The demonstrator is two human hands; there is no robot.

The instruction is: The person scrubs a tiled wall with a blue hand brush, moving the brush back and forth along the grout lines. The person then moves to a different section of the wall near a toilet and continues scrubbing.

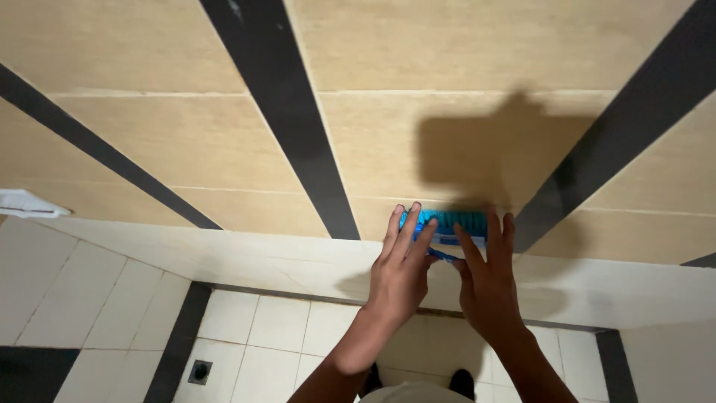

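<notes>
A blue scrub brush [447,224] lies flat against the tiled wall, right where the beige wall tiles meet the white lower tiles. My left hand [401,265] presses on its left end with the fingers spread over it. My right hand [486,276] presses on its right end, fingers stretched up along the brush. Both hands hold the brush against the wall. Their shadow falls on the beige tile above.
The wall is beige tile [149,142] crossed by dark diagonal stripes [298,142]. Below lies a white tiled floor with a dark border and a small floor drain [200,371]. A white fixture edge [22,203] sticks out at the left. My feet show at the bottom.
</notes>
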